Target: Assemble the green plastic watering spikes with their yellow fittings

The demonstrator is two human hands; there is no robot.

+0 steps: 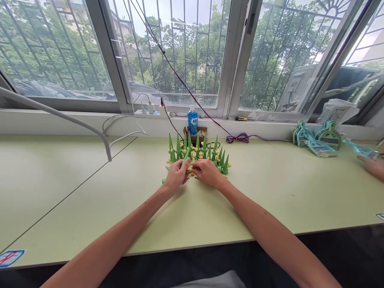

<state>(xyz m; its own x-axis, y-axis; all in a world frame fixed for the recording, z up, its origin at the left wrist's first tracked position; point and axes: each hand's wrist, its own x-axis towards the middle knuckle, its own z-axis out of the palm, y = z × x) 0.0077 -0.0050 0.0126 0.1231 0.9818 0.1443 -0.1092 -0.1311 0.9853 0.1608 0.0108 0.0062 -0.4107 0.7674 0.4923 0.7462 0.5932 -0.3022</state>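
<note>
From my remote seat, the barred window wall (192,52) filled the top of the view, its far ends cut off by the frame. Below it ran the pale green table top (90,192), with its near edge dropping into dark shadow that I could not read.

Both bare forearms reached straight out from the bottom corners and converged at mid-table. The left hand (177,176) and right hand (207,172) were together, knuckles up, fingers curled and fingertips meeting. They sat at the front edge of a cluster of upright green plastic cone spikes with yellow fittings (198,154), in the middle of the table below the window sill. Whatever lay between the fingertips was covered by the hands. I could not tell whether either hand was truly clamped on a piece or only resting on it.

At the far right lay a heap of teal plastic pieces (318,138), too small to make out. Beside it another person's hand (373,166) was cut off by the frame edge. A blue-labelled clear plastic bottle (192,120) stood behind the spikes, with its base hidden.
</note>
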